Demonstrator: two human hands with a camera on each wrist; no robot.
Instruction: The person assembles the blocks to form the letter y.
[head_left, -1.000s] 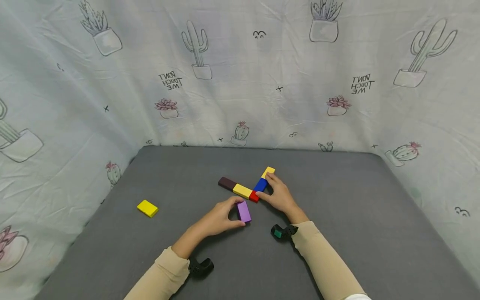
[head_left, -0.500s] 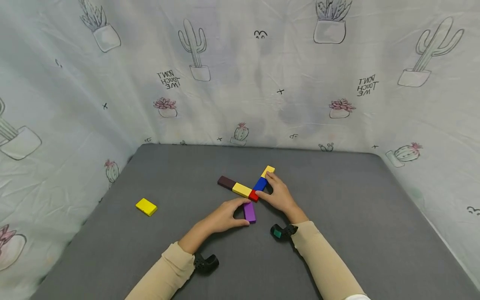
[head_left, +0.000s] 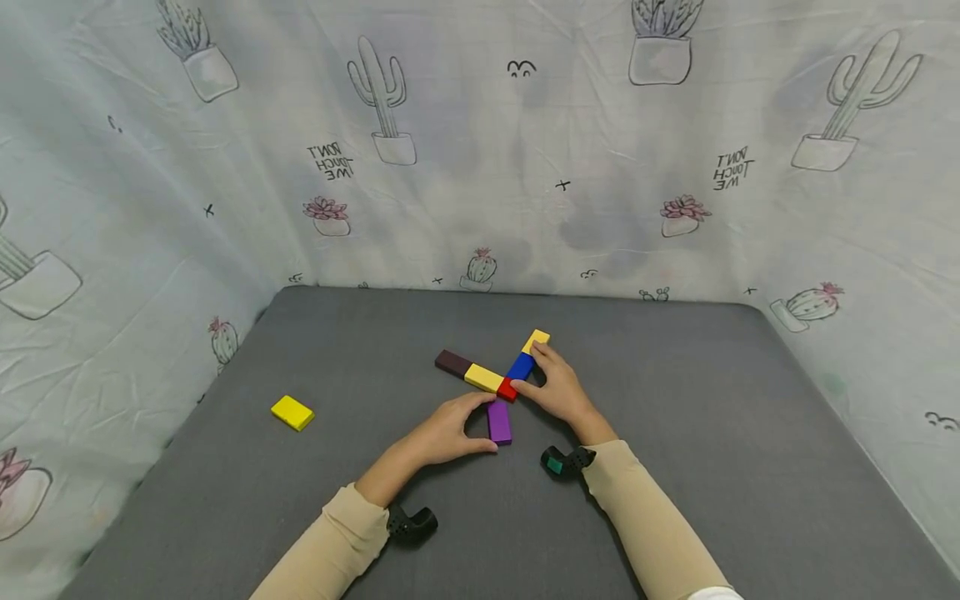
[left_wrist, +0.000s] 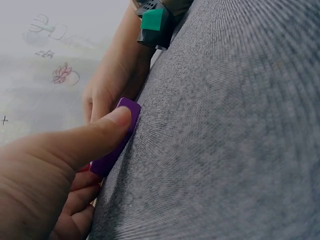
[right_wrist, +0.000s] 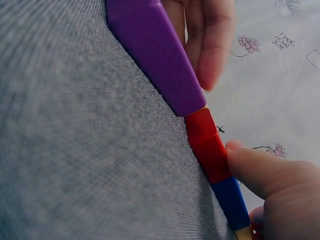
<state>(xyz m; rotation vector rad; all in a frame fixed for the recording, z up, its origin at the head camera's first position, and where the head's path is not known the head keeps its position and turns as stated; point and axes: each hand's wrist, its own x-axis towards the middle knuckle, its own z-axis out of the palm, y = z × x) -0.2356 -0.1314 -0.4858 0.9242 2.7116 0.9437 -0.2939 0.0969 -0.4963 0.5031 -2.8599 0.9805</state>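
My left hand (head_left: pixel 450 429) holds a purple block (head_left: pixel 499 423) lengthwise, thumb at its near end and a finger at its far end. In the right wrist view the purple block (right_wrist: pixel 155 60) lies flat, its far end close against a red block (right_wrist: pixel 207 150). A blue block (head_left: pixel 520 367) and a pale yellow block (head_left: pixel 536 339) run away from the red one. Along them curves my right hand (head_left: pixel 562 398), thumb by the red block, a finger near the blue-yellow joint. A second pale yellow block (head_left: pixel 483 378) and a dark brown block (head_left: pixel 453 364) extend leftward from the red one.
Off to the left, a bright yellow block (head_left: pixel 292 412) lies alone on the grey tabletop (head_left: pixel 712 417). White cloth (head_left: pixel 450 200) printed with cacti surrounds the back and sides. Black wrist cameras, one of them (head_left: pixel 567 462) with a green patch, hang low beneath both wrists.
The left hand has brought the purple block rightward and set it flat beside the red block; over the last half second it barely moves. The right hand stays in place.
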